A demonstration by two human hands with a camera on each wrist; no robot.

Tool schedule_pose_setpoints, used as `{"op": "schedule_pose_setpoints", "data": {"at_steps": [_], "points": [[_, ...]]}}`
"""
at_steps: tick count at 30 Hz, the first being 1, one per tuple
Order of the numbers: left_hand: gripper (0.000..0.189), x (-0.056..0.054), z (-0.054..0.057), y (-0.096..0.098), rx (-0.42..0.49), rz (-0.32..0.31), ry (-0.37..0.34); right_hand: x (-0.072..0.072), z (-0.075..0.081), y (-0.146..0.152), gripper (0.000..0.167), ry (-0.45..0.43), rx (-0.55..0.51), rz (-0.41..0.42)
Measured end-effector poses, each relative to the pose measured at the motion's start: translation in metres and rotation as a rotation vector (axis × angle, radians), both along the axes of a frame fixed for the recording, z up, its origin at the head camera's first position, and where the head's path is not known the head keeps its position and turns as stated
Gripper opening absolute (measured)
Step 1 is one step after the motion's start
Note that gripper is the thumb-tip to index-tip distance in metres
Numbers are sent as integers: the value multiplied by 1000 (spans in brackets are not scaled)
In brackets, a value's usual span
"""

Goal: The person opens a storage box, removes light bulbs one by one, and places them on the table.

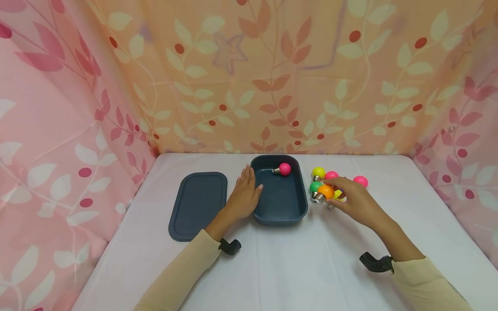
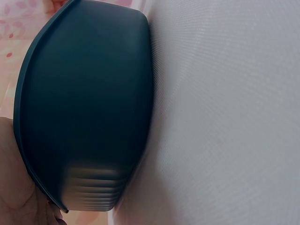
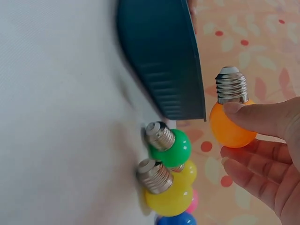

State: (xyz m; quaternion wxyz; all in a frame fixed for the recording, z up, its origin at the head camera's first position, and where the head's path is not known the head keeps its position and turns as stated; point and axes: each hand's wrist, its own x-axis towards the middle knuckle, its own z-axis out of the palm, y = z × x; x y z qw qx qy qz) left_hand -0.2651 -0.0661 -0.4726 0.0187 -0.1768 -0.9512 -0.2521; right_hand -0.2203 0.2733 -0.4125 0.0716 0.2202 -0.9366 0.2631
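Observation:
Between thumb and fingers, my right hand (image 1: 355,202) pinches an orange light bulb (image 3: 232,125), its metal screw base pointing up in the right wrist view. That bulb is held above a cluster with a green bulb (image 3: 171,146), a yellow bulb (image 3: 168,200) and a blue bulb (image 3: 177,219). My left hand (image 1: 243,194) lies with straight fingers along the left rim of a dark blue-grey box (image 1: 278,211). Inside the box, near its far end, lies a pink bulb (image 1: 285,169).
A matching flat lid (image 1: 198,207) lies on the white-covered table (image 1: 249,276), left of the box. Another pink bulb (image 1: 360,181) sits beyond my right hand, and a further yellow bulb (image 1: 318,172) stands at the cluster's far side. Patterned cloth (image 1: 249,86) hangs behind and at both sides.

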Motion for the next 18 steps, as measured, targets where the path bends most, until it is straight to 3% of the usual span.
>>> {"op": "schedule_pose_setpoints", "data": {"at_steps": [8, 18], "points": [[70, -2, -2, 0, -15, -1, 3, 6, -14, 22, 55, 53, -31, -28], [72, -3, -1, 0, -40, 2, -12, 12, -24, 49, 50, 59, -9, -97]]}}
